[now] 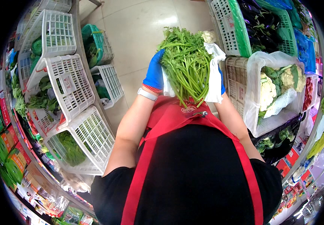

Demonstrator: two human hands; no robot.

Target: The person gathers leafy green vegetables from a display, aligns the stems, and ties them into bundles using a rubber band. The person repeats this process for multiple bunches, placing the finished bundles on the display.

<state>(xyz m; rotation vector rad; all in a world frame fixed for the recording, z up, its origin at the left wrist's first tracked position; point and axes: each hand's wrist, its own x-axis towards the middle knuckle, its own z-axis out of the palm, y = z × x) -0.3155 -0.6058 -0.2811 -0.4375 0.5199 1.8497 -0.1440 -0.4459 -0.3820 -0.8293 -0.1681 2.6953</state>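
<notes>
A large bunch of leafy greens (188, 62) with long stems rests across both my arms' reach, in front of my red apron (167, 111). Its leaves point away from me and the stem ends face my body. White wrapping (215, 73) shows along both sides of the bunch. My left hand (154, 71), in a blue glove with a red cuff, grips the left side. On the right, my right hand (222, 81) is also gloved in blue; the wrapping and greens hide most of it, but it supports that side.
White plastic crates (70, 87) holding greens line the left, with smaller baskets (108, 84) on the floor beside them. To the right stand a crate of eggplants (259, 25) and a lined crate of cauliflower (269, 88). A tiled floor (136, 36) runs between the rows.
</notes>
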